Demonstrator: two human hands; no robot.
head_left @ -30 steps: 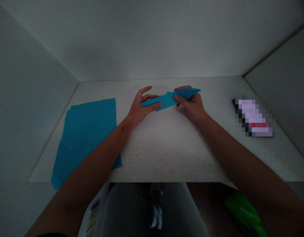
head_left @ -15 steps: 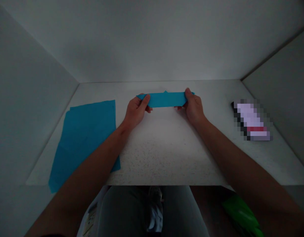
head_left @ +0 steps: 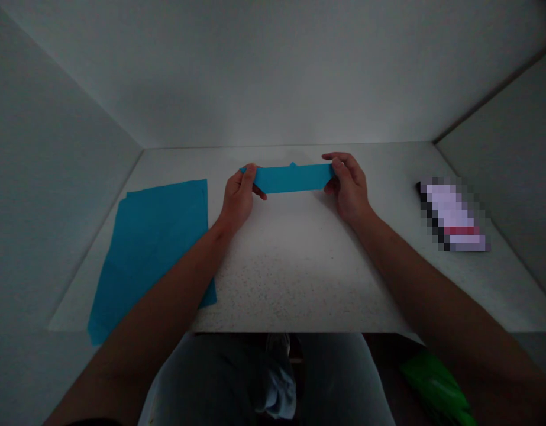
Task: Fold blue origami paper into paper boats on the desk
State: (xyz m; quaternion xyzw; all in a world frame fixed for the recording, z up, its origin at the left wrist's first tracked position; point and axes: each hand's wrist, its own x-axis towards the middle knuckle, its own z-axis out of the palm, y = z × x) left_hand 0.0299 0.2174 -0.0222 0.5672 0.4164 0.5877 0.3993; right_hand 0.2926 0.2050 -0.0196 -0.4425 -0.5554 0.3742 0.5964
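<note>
A folded blue paper strip (head_left: 293, 178) is held level above the white speckled table (head_left: 299, 272), near its far middle. My left hand (head_left: 239, 195) pinches the strip's left end, thumb on top. At the strip's right end, my right hand (head_left: 349, 188) grips it with thumb in front and fingers curled behind. A small point of paper sticks up at the strip's top middle.
A stack of flat blue paper sheets (head_left: 155, 242) lies on the table's left side, overhanging the front edge. A blurred rectangular object (head_left: 454, 216) lies at the right. White walls close in on three sides. Something green (head_left: 436, 384) sits below the table's right front.
The strip went from tilted and loosely held to level and stretched between both hands. In the last half second both hands shifted a little left and the right fingers curled more round the end.
</note>
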